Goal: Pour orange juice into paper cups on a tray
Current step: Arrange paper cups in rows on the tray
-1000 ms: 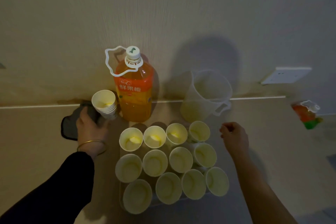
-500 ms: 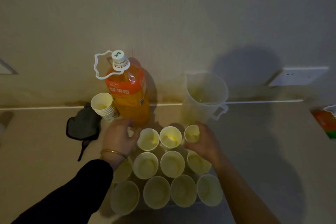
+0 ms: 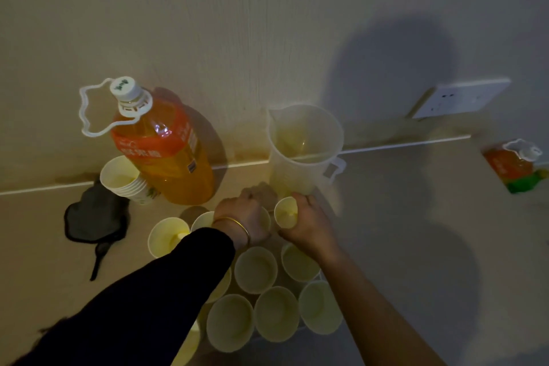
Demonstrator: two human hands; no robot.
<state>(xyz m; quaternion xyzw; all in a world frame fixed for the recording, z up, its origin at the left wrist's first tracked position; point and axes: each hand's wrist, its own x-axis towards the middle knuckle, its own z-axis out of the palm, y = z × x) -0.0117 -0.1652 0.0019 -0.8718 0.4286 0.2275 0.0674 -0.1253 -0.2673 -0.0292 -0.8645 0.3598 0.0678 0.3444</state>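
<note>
Several yellow-white paper cups (image 3: 255, 269) stand packed in rows on a clear tray (image 3: 303, 329) whose edge barely shows in the dim light. My right hand (image 3: 310, 229) grips one back-row cup (image 3: 285, 212) by its side. My left hand (image 3: 246, 215), in a black sleeve with a gold bangle, lies over the neighbouring back-row cup with curled fingers, hiding most of it. A large capped orange juice bottle (image 3: 166, 157) with a white carry loop stands behind the cups on the left.
A translucent plastic jug (image 3: 300, 151) stands just behind my hands against the wall. A stack of spare cups (image 3: 123, 180) and a black cloth-like object (image 3: 95, 214) lie left of the bottle. A second juice bottle (image 3: 514, 166) lies far right, below a wall socket (image 3: 460, 98).
My left hand has moved right from the leftmost back-row cup to one next to my right hand. My right hand keeps holding its cup. The view has come closer.
</note>
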